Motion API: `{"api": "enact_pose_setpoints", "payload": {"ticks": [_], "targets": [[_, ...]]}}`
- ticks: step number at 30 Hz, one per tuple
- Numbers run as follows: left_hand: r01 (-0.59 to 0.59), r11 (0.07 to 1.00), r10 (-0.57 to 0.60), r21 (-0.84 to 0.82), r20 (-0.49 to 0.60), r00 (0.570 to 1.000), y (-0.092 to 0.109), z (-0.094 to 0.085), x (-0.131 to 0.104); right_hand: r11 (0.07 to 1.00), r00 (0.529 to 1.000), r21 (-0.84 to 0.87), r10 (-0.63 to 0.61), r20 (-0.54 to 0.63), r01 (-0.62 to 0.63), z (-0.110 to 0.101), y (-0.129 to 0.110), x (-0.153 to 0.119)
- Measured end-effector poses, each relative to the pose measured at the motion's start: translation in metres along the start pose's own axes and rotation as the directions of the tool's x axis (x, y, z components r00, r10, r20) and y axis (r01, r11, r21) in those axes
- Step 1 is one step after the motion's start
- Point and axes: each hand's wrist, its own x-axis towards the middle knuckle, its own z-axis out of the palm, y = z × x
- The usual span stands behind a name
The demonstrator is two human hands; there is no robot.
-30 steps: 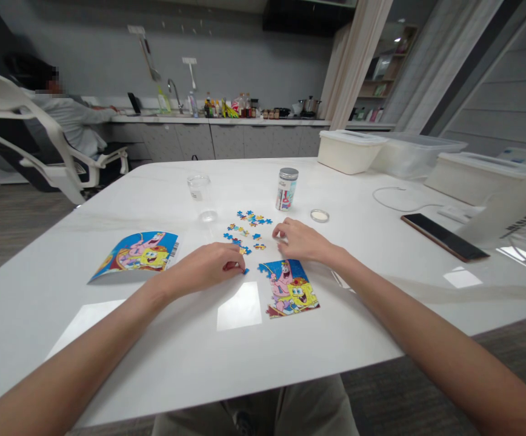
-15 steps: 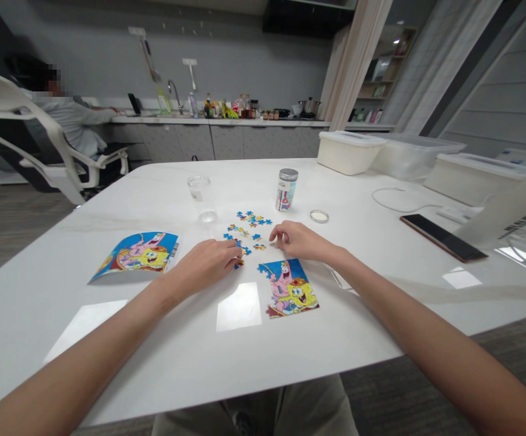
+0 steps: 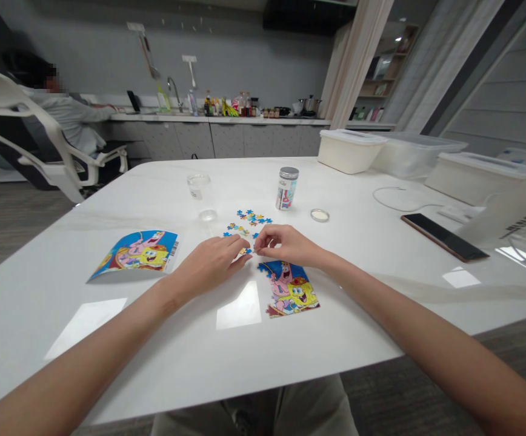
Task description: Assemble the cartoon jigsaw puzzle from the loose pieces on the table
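Note:
Both my hands meet over the loose jigsaw pieces (image 3: 240, 230) on the white table. My right hand (image 3: 288, 245) has its thumb and forefinger pinched on a small jigsaw piece, mostly covered by the fingertips. Close by on the left, my left hand (image 3: 217, 259) is held palm down, its thumb apart from its fingers. Blue and yellow bits of pieces show in that gap. Just below my right hand lies a partly joined puzzle (image 3: 294, 290) of cartoon figures, its left edge jagged. A curled picture sheet (image 3: 142, 254) with the same scene rests left of my left hand.
Behind the pieces stand a clear open jar (image 3: 200, 197) and a silver-lidded printed can (image 3: 286, 189). A round lid (image 3: 320, 215) lies beside the can. To the right are a phone (image 3: 442, 236), a cable and lidded storage boxes (image 3: 351, 151). A person sits at the far left.
My right hand has moved left, and its fingertips now sit beside my left hand's. My left thumb has spread away from its fingers. The joined puzzle and the sheet stay in place.

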Motion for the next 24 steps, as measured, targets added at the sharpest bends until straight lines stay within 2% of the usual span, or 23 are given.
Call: {"api": "enact_pose_setpoints", "payload": {"ticks": [2, 6, 10, 15, 21, 24], "targets": [[-0.039, 0.999, 0.039, 0.02, -0.025, 0.999, -0.0009, 0.0008, 0.0, 0.991, 0.999, 0.128, 0.034, 0.042, -0.039, 0.0023, -0.0027, -0.0001], [-0.11, 0.992, 0.114, 0.055, -0.075, 0.991, -0.0004, 0.0005, 0.001, 0.964, 0.996, 0.253, 0.063, 0.065, -0.077, 0.0033, -0.0043, -0.0009], [-0.106, 0.992, 0.114, 0.069, -0.118, 0.987, 0.0012, -0.0026, 0.0021, 0.929, 0.996, 0.364, 0.039, 0.08, -0.065, 0.0025, -0.0026, -0.0004], [-0.103, 0.992, 0.113, 0.074, -0.147, 0.983, 0.0015, -0.0031, 0.001, 0.906, 0.998, 0.422, 0.028, 0.051, -0.047, 0.0024, -0.0001, 0.0013], [-0.039, 0.998, 0.046, 0.055, -0.128, 0.991, 0.0021, -0.0033, 0.0003, 0.895, 0.998, 0.443, 0.024, 0.064, -0.05, 0.0017, -0.0007, 0.0004], [-0.062, 0.997, 0.068, 0.051, -0.125, 0.99, 0.0018, -0.0045, 0.001, 0.897, 0.997, 0.438, 0.027, 0.078, -0.059, 0.0018, -0.002, -0.0002]]}}
